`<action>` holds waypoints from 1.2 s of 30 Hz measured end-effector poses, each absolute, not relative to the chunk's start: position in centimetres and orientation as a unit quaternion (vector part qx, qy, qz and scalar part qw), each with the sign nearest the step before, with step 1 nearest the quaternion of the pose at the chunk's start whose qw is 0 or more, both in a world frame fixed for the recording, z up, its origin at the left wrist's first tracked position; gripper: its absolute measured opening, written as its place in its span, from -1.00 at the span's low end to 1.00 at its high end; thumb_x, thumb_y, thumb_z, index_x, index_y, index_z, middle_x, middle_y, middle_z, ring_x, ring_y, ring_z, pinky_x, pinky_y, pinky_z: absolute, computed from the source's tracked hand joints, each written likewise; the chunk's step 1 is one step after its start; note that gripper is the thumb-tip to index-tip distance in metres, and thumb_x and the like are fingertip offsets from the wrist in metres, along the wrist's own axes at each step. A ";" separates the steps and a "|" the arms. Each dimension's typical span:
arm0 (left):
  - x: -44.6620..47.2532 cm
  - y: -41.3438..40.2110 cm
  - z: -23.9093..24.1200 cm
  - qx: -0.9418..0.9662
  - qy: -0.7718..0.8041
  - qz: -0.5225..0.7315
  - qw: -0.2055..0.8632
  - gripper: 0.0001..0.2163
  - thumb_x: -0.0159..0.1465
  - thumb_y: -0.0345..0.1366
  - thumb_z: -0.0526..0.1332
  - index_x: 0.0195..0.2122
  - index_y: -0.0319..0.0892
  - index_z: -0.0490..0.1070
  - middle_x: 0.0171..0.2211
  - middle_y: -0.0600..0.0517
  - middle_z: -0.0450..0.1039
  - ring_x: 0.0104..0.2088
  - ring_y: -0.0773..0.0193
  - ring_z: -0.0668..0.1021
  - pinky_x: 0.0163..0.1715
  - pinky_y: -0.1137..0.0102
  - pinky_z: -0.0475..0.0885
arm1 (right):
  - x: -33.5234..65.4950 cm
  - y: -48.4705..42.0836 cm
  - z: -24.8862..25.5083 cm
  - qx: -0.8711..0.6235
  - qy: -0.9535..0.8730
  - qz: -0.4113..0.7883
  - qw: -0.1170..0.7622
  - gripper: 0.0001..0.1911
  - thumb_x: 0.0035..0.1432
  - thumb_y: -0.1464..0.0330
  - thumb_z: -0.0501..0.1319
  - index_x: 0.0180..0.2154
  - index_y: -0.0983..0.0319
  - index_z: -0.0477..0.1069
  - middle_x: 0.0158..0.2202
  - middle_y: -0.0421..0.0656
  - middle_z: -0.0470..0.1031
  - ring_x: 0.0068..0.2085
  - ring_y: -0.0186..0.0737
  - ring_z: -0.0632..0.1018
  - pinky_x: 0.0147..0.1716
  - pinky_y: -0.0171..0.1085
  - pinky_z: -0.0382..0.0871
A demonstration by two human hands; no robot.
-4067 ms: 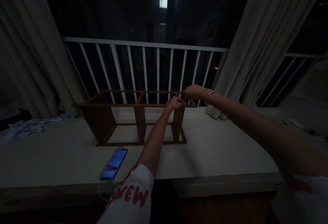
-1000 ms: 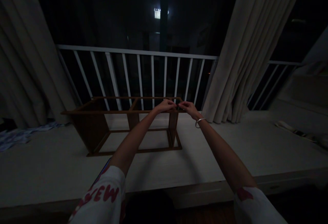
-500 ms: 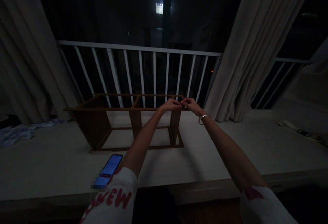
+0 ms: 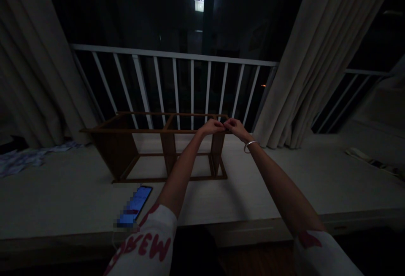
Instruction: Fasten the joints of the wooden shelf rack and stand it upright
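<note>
A brown wooden shelf frame (image 4: 168,132) lies on its side on the pale window ledge (image 4: 202,208). At its right end, over the top rail, my left hand (image 4: 212,127) is closed with fingertips pinched together. Close beside it my right hand (image 4: 234,127), with a silver bangle on the wrist, is pinched too, its fingertips almost meeting the left ones. Whatever the fingers hold is too small and dark to make out.
A lit phone (image 4: 136,205) lies on the ledge near my left forearm. Behind the frame runs a white railing (image 4: 174,54) before a dark window. Curtains (image 4: 303,65) hang on both sides. Crumpled cloth (image 4: 25,160) lies at the far left, a strip-like item (image 4: 370,162) at the right.
The view has shifted slightly. Both hands stay pinched at the same end of the frame, with only tiny finger movement.
</note>
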State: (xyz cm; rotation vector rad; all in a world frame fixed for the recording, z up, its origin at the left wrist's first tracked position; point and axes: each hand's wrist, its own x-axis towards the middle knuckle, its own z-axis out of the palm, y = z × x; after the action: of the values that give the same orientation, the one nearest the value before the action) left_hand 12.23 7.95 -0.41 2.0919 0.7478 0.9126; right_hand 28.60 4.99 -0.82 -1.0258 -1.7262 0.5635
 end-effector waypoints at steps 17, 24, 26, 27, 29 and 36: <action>11.9 9.2 -0.9 0.838 0.262 0.341 0.335 -0.65 -0.03 -0.17 0.21 -0.32 -0.36 0.47 -0.43 -0.02 0.46 -0.42 0.36 0.42 -0.34 0.45 0.28 | 29.0 5.0 -1.0 -0.406 -0.708 0.274 0.508 -0.67 -0.15 0.13 0.19 -0.48 0.27 0.29 -0.54 -0.23 0.33 -0.53 -0.41 0.28 -0.54 -0.37 0.14; 12.0 9.0 -1.2 0.821 0.281 0.352 0.350 -0.66 -0.06 -0.18 0.23 -0.34 -0.36 0.48 -0.45 0.00 0.45 -0.42 0.37 0.41 -0.35 0.47 0.28 | 28.7 5.1 -1.0 -0.420 -0.697 0.271 0.514 -0.66 -0.19 0.12 0.22 -0.50 0.28 0.30 -0.53 -0.22 0.35 -0.51 -0.39 0.31 -0.50 -0.35 0.18; 12.0 9.0 -1.3 0.821 0.282 0.359 0.343 -0.66 -0.05 -0.17 0.22 -0.35 -0.36 0.48 -0.49 0.02 0.44 -0.45 0.38 0.40 -0.39 0.48 0.27 | 28.6 5.1 -1.1 -0.416 -0.697 0.277 0.514 -0.66 -0.20 0.13 0.22 -0.50 0.27 0.29 -0.53 -0.22 0.35 -0.51 -0.39 0.32 -0.49 -0.34 0.18; 12.0 8.9 -1.3 0.822 0.280 0.360 0.341 -0.65 -0.05 -0.16 0.21 -0.35 -0.37 0.48 -0.50 0.02 0.43 -0.46 0.39 0.39 -0.41 0.49 0.26 | 28.6 5.1 -1.1 -0.414 -0.698 0.281 0.513 -0.66 -0.20 0.13 0.22 -0.50 0.27 0.29 -0.53 -0.22 0.35 -0.51 -0.39 0.32 -0.49 -0.35 0.19; 11.9 8.9 -1.3 0.826 0.274 0.358 0.339 -0.64 -0.05 -0.15 0.21 -0.36 -0.38 0.48 -0.51 0.02 0.42 -0.48 0.40 0.38 -0.44 0.50 0.25 | 28.5 5.1 -1.0 -0.416 -0.695 0.285 0.513 -0.66 -0.21 0.13 0.23 -0.50 0.27 0.29 -0.53 -0.22 0.35 -0.51 -0.38 0.32 -0.50 -0.35 0.18; 11.9 8.9 -1.5 0.828 0.292 0.356 0.321 -0.63 -0.04 -0.14 0.19 -0.33 -0.37 0.47 -0.49 0.02 0.44 -0.47 0.40 0.39 -0.42 0.51 0.27 | 28.4 5.1 -1.0 -0.421 -0.695 0.279 0.512 -0.65 -0.21 0.12 0.23 -0.50 0.27 0.30 -0.53 -0.21 0.34 -0.50 -0.38 0.32 -0.50 -0.36 0.18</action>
State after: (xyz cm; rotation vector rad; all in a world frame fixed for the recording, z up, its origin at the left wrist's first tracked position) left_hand 11.94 8.88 -1.51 2.1754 0.7663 0.9355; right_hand 28.44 5.10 -0.96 -1.0122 -1.6717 0.6704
